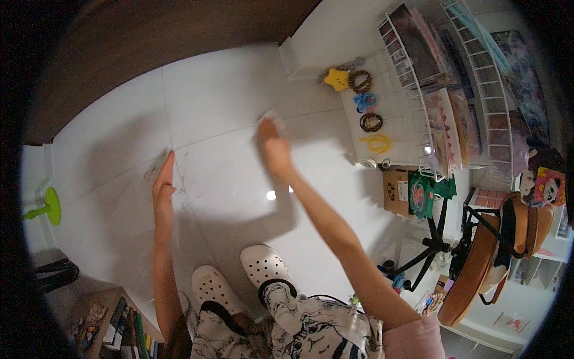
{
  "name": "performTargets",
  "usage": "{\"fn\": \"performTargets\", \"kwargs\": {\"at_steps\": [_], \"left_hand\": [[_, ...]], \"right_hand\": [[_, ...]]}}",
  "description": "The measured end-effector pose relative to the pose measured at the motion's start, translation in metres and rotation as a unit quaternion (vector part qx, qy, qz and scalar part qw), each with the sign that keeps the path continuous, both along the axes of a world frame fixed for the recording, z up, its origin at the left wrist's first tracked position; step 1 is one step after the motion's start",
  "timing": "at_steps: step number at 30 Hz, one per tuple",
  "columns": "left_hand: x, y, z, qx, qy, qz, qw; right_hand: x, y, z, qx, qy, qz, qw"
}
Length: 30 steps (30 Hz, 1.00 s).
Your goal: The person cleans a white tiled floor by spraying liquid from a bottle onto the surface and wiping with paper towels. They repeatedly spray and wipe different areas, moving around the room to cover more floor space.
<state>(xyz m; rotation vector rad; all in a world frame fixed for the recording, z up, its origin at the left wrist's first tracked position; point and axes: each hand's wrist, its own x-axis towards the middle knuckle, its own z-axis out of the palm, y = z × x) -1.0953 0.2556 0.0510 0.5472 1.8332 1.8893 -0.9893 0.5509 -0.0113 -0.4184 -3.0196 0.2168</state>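
Observation:
My left hand (164, 188) is held edge-on, low at the white tiled floor (219, 175), fingers stretched out with nothing in them. Thin dark strands, perhaps loose hair (149, 176), lie on the tiles just left of it. Fainter wisps (198, 194) show to its right. My right hand (274, 150) reaches further forward and is blurred. Its fingers press a small white piece, a tissue or cloth (268, 115), to the floor near a tile joint; most of the piece is hidden under them. White clogs (264, 264) on my feet stand behind both hands.
A dark brown panel (134, 58) borders the floor ahead. To the right are wire racks (419, 116), hanging bracelets (371, 122), a cardboard box (394, 190) and a brown office chair (475, 269). At left are a green-footed stand (52, 206) and a wooden bookshelf (98, 309).

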Motion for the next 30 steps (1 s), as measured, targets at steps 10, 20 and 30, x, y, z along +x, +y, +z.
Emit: {"fn": "performTargets", "kwargs": {"at_steps": [10,20,30], "left_hand": [[0.009,0.005,0.028,-0.04,-0.031,0.029,0.998],[0.01,-0.014,0.013,-0.021,-0.026,0.063,0.997],[0.002,-0.024,0.05,-0.075,-0.011,0.115,0.99]], "right_hand": [[-0.009,-0.112,0.057,-0.358,0.071,0.112,0.924],[-0.068,-0.005,0.036,-0.145,-0.11,-0.051,0.982],[-0.003,-0.14,0.043,-0.39,0.052,0.279,0.876]]}}
